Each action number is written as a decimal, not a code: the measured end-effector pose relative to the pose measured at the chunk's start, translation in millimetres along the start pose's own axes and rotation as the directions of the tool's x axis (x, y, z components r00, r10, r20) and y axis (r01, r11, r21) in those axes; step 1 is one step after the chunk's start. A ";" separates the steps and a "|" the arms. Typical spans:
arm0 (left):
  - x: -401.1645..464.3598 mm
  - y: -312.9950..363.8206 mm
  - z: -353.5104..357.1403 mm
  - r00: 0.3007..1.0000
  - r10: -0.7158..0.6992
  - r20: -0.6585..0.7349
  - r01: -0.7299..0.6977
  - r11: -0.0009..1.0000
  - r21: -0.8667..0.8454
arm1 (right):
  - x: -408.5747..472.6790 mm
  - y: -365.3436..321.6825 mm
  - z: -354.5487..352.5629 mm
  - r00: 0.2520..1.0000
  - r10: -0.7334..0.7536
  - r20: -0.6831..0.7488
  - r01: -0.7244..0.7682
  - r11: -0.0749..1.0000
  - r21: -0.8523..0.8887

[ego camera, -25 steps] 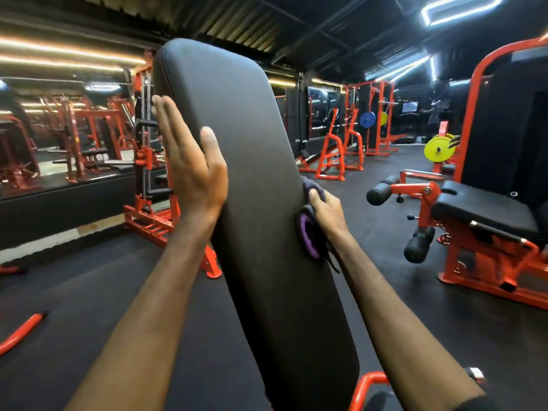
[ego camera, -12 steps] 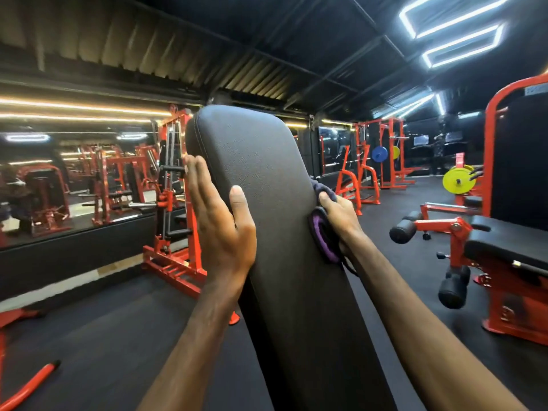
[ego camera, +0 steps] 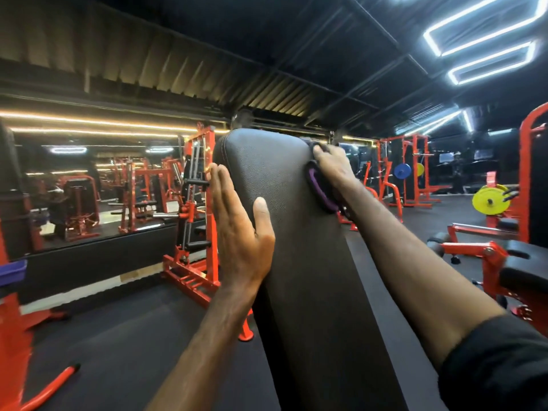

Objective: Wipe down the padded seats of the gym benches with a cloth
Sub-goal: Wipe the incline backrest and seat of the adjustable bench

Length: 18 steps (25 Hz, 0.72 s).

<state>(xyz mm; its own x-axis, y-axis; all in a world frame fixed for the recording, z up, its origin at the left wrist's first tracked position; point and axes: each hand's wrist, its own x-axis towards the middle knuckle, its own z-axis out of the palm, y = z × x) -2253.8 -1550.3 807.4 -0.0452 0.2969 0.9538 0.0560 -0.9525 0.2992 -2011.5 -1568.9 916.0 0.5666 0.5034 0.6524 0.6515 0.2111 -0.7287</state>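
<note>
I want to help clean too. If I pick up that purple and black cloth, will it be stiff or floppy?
Probably floppy: the cloth bunches and folds under the right hand and wraps over the edge of the bench pad. It likely weighs little, since one hand's grip holds it up high. It probably won't slip much, because it looks like soft fabric.

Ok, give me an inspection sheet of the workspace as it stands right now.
Surface: black padded bench back, tilted upright, no marks visible.
Job's things: dark cloth with purple edge pressed on the pad's upper right edge.
Clutter: nothing seen on the pad.
Grippers: left hand flat against the pad's left edge, fingers straight; right hand grips the cloth.
Cables: nothing seen.
Surroundings: orange weight machines, yellow plate, blue plate, wall mirror.
</note>
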 end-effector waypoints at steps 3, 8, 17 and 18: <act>-3.9 -1.0 -4.1 1.000 -0.016 0.016 0.016 1.000 -0.016 | 22.7 -27.0 0.0 0.974 -0.221 0.046 0.225 0.969 -0.104; -3.3 1.4 -5.0 0.999 -0.044 0.028 0.046 0.995 -0.088 | 2.3 -116.3 25.8 0.773 -0.521 0.361 0.605 0.777 -0.173; -17.5 3.9 -34.3 0.964 -0.203 -0.172 0.145 0.943 -0.299 | -80.2 -157.3 40.8 0.390 -0.652 0.650 0.916 0.208 -0.342; -20.2 1.3 -41.5 0.953 -0.215 -0.215 0.146 0.944 -0.295 | -98.2 -149.9 42.2 0.367 -0.667 0.648 0.917 0.142 -0.373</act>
<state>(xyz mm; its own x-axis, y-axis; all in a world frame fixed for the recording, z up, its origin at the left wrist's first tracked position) -2294.2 -1560.4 787.4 -0.2699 0.4731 0.8386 -0.2479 -0.8758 0.4143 -2186.2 -1614.6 952.4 -0.5539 0.5869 0.5905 0.8002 0.1794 0.5723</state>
